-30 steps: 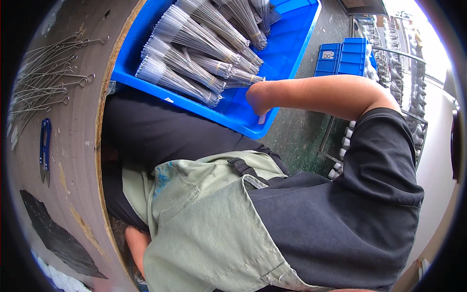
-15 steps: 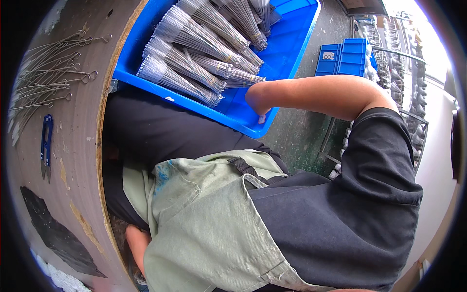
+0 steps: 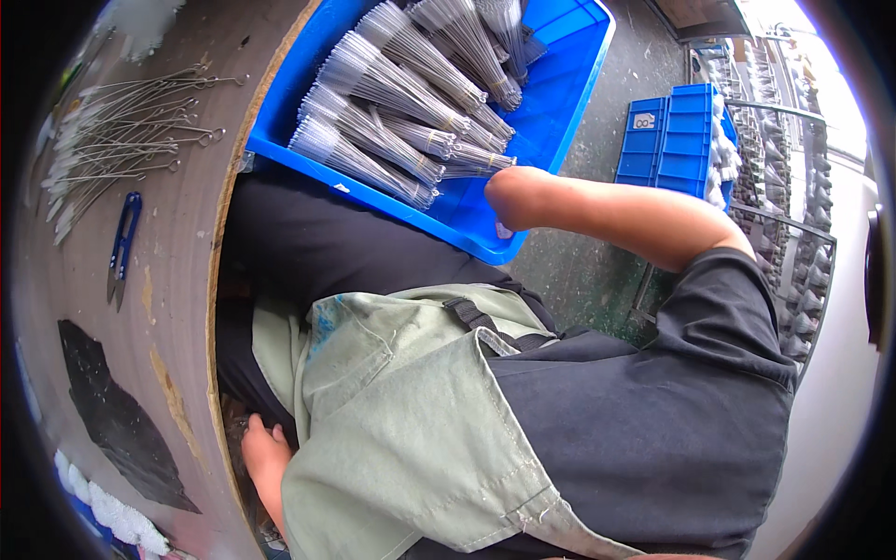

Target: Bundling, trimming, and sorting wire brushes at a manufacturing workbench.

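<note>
Right hand (image 3: 511, 198): reaches into the blue bin (image 3: 569, 112); fingers hidden, grip cannot be told.
Wire bundles (image 3: 392, 140): lying in the bin, just left of that hand.
Left hand (image 3: 266, 457): low beside the table edge (image 3: 219, 308), holding nothing visible.

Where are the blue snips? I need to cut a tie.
In the head view, the blue snips lie on the round table at the picture's left, just below the loose wire pins.
</note>
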`<state>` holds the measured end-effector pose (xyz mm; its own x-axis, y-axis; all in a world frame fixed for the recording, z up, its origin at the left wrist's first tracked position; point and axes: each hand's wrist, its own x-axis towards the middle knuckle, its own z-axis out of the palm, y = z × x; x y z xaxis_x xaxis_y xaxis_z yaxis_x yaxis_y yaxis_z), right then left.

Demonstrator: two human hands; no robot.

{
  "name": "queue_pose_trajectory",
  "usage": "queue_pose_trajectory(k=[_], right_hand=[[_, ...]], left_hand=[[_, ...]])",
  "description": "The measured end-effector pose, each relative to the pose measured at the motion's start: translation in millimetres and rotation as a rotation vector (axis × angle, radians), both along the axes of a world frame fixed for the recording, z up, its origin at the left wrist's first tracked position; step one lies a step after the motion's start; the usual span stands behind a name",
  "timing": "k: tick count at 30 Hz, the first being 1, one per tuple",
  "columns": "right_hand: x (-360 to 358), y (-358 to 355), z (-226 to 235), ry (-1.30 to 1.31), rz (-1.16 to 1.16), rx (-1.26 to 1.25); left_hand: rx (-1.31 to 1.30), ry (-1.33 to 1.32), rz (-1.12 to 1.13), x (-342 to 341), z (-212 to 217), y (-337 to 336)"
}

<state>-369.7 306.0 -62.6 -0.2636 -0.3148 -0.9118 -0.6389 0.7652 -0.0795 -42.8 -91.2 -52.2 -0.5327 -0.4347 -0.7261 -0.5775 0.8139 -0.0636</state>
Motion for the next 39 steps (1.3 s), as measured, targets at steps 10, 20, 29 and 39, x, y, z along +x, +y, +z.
queue_pose_trajectory(k=[10,20,29,39], right_hand=[[-9,-10,47,0.220,-0.753,-0.766],[51,-115,91,-0.480,-1.059,-1.622],[76,-136,103,-0.639,-1.013,-1.633],[83,-157,115,-0.596,-0.934,-1.647]], left_hand=[[0.502,0.697,0.355,-60,96,59],[1.201,1.135,0.698,-169,135,142],[1.090,1.211,0.797,-145,150,136],[0.987,1.284,0.777,-135,158,114]])
